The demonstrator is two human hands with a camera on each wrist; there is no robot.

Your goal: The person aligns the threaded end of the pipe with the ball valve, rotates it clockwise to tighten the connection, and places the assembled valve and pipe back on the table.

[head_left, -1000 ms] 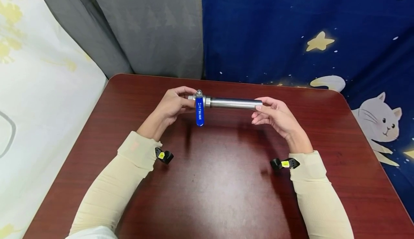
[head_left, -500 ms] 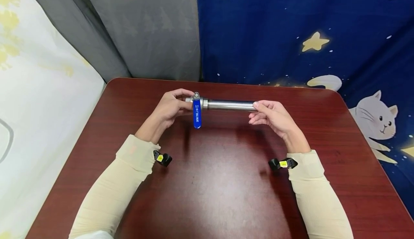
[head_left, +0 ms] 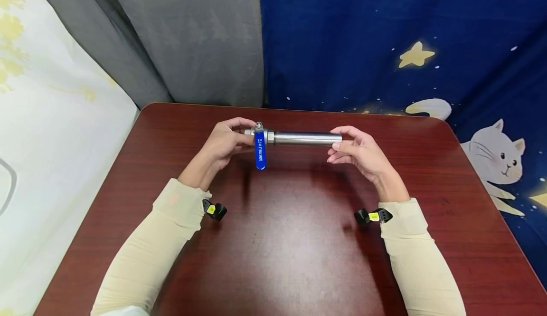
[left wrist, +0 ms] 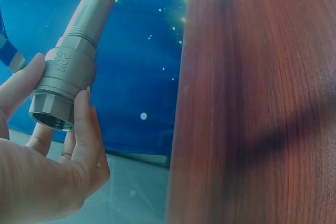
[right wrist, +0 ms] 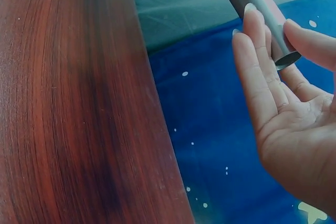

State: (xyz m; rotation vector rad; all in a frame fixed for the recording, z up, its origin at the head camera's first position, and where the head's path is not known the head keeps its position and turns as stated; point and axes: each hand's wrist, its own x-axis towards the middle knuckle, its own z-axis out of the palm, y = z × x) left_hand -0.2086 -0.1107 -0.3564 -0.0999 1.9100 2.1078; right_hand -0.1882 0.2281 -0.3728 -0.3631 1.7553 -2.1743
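A steel ball valve [head_left: 270, 137] with a blue lever handle [head_left: 260, 150] is joined to a long smooth steel pipe [head_left: 305, 138]. They lie level in the air above the table, the lever pointing toward me. My left hand [head_left: 220, 144] grips the valve body, thumb on one side and fingers on the other; in the left wrist view its open threaded end [left wrist: 51, 113] faces the camera. At the pipe's free right end, my right hand [head_left: 365, 153] pinches it between thumb and fingers. The right wrist view shows the hollow pipe mouth [right wrist: 288, 60] beside the thumb.
Below the hands is a dark red wooden table [head_left: 282, 240] with rounded far corners. Behind it hang a grey curtain [head_left: 192, 40] and a blue curtain [head_left: 342, 40] with stars and a cat; a white cloth [head_left: 55, 140] is on the left.
My right thumb went up over the pipe's end, then back down to its near side as the forefinger came over the top. The left hand keeps its grip on the valve; the view shifted slightly.
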